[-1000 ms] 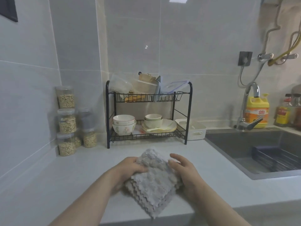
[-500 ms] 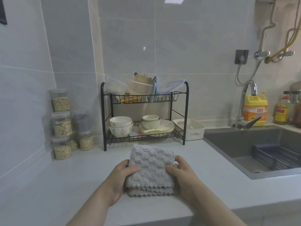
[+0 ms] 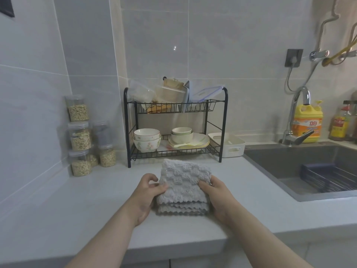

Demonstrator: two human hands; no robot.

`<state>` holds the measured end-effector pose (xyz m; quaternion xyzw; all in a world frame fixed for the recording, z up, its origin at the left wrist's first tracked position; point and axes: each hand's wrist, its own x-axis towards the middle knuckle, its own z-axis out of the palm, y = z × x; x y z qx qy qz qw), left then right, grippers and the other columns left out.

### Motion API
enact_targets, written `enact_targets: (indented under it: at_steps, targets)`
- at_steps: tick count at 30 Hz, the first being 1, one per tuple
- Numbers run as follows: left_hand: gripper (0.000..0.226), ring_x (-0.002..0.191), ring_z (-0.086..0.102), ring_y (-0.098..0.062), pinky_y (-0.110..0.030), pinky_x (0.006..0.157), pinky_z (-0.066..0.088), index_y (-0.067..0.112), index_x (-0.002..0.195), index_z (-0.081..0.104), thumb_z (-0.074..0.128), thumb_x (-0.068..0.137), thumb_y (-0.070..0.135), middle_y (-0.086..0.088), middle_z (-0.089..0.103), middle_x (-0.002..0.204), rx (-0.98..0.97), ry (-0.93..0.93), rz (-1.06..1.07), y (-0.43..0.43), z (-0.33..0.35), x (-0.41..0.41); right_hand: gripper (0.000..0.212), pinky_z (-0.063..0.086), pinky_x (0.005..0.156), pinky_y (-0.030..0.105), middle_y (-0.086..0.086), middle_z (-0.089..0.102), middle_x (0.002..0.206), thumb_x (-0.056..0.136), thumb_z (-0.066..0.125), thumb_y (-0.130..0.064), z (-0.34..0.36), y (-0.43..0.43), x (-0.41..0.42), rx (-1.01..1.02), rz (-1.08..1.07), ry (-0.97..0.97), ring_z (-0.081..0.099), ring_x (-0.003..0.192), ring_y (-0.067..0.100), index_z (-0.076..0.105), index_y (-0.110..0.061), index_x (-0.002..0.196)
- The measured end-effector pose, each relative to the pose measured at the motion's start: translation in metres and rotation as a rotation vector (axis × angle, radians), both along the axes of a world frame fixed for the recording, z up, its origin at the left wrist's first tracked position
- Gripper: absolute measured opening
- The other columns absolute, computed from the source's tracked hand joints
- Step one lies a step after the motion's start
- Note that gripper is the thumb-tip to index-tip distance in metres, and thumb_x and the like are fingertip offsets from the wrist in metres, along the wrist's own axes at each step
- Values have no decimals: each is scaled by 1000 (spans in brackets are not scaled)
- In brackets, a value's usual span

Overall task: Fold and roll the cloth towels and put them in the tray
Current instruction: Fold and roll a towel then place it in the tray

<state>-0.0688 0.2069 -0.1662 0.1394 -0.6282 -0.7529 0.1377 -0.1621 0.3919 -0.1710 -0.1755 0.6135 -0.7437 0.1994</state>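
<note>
Grey folded towels point(image 3: 183, 188) on the counter point(image 3: 77, 209) are gripped at each side by the left hand point(image 3: 147, 196) and right hand point(image 3: 218, 198); tight rolling is likely needed next, before the tray point(image 3: 233, 147).

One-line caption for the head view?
Left hand and right hand grip folded towels at the counter before the dish rack.

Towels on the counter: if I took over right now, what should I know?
Left hand pinches the left edge of the folded grey fluffy cloth towels; right hand grips the right edge. They lie on the pale countertop. The white plastic tray stands beside the black wire dish rack. Done: folding. Left: rolling them and putting them in the tray.
</note>
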Motion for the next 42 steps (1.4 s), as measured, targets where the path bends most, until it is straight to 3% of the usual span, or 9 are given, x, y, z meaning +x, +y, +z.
enact_targets:
  at_steps: [4,7,15,20,23,26,31,36,42]
  targets:
    - [17,64,53,-20,-26,55,45,10,78,49,61,89,7,-11,54,73,-42,-4,4,4,-1,0,7,48,51,37,13,57,70,94,55,-11,-4,-3,2,65,-5,90,53,56,24,59,-10,100]
    - [14,72,58,-24,-31,65,49,7,82,54,65,88,14,-14,60,80,5,8,43,3,-2,-1,19,57,74,41,10,72,91,96,50,-3,-5,-2,-1,14,4,106,69,81,27,62,-14,105]
    - [23,81,65,-25,-33,72,54,3,91,56,62,79,-15,-13,68,88,-51,37,-23,1,-3,1,29,54,84,43,13,72,103,96,44,3,-3,-2,1,-29,10,65,67,95,30,63,-14,110]
    - [9,58,67,-20,-28,59,54,-1,70,65,69,77,-3,-14,67,67,15,16,-63,4,2,3,13,49,48,20,-5,69,65,98,49,-10,-2,3,3,-60,82,64,65,56,8,60,-5,103]
    - [34,49,63,-16,-27,57,51,4,53,64,60,86,-4,-11,66,59,-5,-9,-11,2,-2,0,11,52,55,26,1,73,76,96,53,-11,-3,1,2,-42,59,90,69,66,14,62,-6,101]
    - [17,53,62,-19,-30,60,52,-1,68,61,61,82,-12,-14,64,63,-35,-22,65,0,-3,-3,19,57,67,38,11,73,85,91,54,4,-5,-2,-1,12,6,103,70,75,26,64,-8,103]
    - [22,72,62,-27,-37,70,51,2,83,56,61,78,-18,-17,64,80,-84,0,171,-1,-6,-5,20,52,56,28,12,72,79,87,57,8,-5,-3,1,39,-87,87,67,64,21,67,-6,97]
    - [23,95,68,-36,-46,87,53,-4,102,64,63,80,-13,-21,71,100,-134,-59,-4,2,-3,-3,29,55,82,55,22,72,97,87,54,12,0,-1,4,-42,-74,28,69,91,40,66,-7,105]
    - [30,81,71,-28,-39,73,57,8,100,66,57,82,-15,-16,74,93,-93,-5,4,3,2,0,38,50,90,59,26,69,104,83,53,16,4,1,6,-40,34,10,65,99,44,62,-8,110]
